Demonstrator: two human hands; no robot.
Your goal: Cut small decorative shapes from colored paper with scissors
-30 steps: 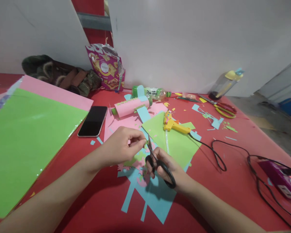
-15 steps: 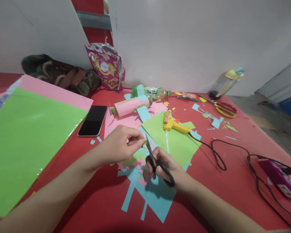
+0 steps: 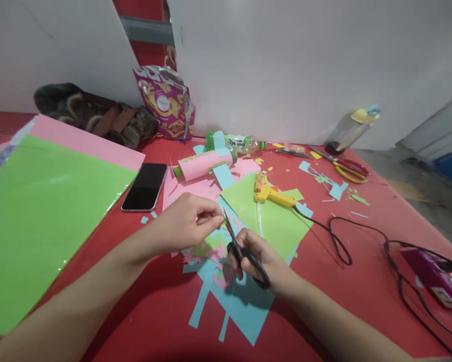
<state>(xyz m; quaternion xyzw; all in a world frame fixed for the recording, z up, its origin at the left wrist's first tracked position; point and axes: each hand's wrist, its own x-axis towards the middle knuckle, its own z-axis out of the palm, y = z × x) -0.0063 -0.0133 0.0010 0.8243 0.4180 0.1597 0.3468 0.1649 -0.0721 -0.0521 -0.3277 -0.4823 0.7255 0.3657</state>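
Note:
My right hand (image 3: 261,256) is closed on the black handles of a pair of scissors (image 3: 248,259), its blades pointing up and toward the left. The blade tips lie close to the fingertips of my left hand (image 3: 193,221). That hand is pinched, and a tiny green bit shows at its fingertips, too small to make out well. Below both hands lie pink and green paper scraps (image 3: 214,251) on blue paper (image 3: 244,306). A yellow glue gun (image 3: 273,195) with a clear glue stick rests on light green paper (image 3: 286,226), beyond my right hand.
A phone (image 3: 145,187) lies left beside large green sheets (image 3: 60,201). Behind are a pink paper-wrapped roll (image 3: 199,166), a green-capped bottle (image 3: 241,144) and a snack bag (image 3: 167,103). Red-and-yellow-handled scissors (image 3: 350,170) lie far right. Black cord (image 3: 339,246) runs to a purple power strip (image 3: 437,281).
The scissors have shifted very slightly left, and their blades look nearer together. My left fingertips have moved a touch left. The things on the table stay put.

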